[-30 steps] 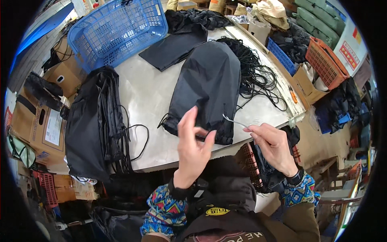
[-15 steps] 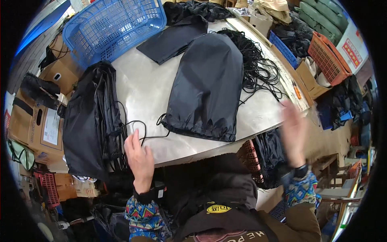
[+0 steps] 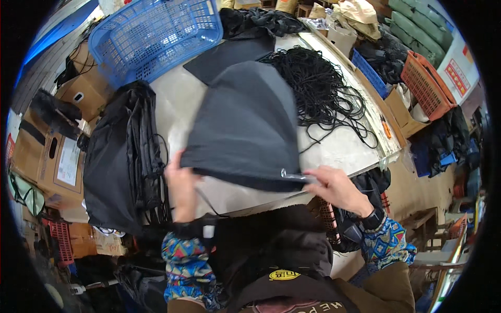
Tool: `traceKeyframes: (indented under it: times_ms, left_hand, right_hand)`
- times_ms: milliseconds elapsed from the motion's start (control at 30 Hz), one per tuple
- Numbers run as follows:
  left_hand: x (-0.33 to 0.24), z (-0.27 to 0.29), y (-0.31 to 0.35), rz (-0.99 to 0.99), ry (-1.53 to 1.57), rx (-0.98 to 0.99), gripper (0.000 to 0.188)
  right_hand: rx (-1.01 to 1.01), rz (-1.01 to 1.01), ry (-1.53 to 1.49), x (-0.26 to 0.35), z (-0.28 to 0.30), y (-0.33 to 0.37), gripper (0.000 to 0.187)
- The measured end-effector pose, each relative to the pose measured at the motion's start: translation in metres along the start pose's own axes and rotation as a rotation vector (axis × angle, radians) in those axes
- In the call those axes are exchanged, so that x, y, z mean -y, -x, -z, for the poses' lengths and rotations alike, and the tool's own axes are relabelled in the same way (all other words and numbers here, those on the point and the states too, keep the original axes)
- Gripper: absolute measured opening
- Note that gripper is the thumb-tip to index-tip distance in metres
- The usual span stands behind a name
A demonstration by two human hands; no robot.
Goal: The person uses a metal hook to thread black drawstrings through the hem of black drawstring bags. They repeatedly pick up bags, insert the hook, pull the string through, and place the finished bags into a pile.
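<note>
A black cloth bag lies across the middle of the table, its straight hem toward me. My left hand, smeared by motion, is at the bag's near left corner, and its grip is unclear. A thin black cord trails beside it. At the near right corner my right hand pinches a slim shiny piece that lies along the hem; its kind is unclear. To the left hangs a stack of black drawstring bags with cords at their edges. A tangled heap of black cord lies beyond the bag's right side.
A blue plastic basket stands tilted at the far left. Behind the bag lies more folded black cloth. Orange-handled scissors rest near the table's right edge. Cardboard boxes stand at the left, an orange crate at the right.
My right hand has come in from the right to the bag's near corner. The bag in the middle sits further left, its hem now flat instead of gathered, and more of the cord heap shows.
</note>
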State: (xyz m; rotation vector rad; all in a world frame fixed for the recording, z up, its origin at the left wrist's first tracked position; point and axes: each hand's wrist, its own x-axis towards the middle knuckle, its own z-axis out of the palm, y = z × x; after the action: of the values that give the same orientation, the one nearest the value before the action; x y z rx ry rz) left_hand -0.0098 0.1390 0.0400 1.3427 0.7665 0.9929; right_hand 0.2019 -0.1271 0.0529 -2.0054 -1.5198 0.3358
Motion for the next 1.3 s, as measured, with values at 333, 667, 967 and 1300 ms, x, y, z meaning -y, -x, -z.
traceKeyframes:
  times_ms: [333,667,967,1300]
  left_hand:
    - [-0.011,0.135,0.049,-0.054,-0.049,-0.380,0.037]
    - [-0.025,0.182,0.043,0.110,-0.275,-0.506,0.033]
    - [-0.025,0.093,-0.033,-0.119,-1.328,0.226,0.054]
    - [0.016,-0.034,0.021,-0.559,-1.461,0.640,0.032]
  right_hand:
    - [-0.004,-0.007,0.329,-0.053,-0.036,-0.097,0.036]
    - [-0.062,-0.260,0.470,-0.135,0.019,-0.080,0.014]
    - [0.053,-0.158,0.212,-0.081,0.017,-0.039,0.030]
    - [0.066,-0.154,0.196,-0.065,-0.007,-0.043,0.017]
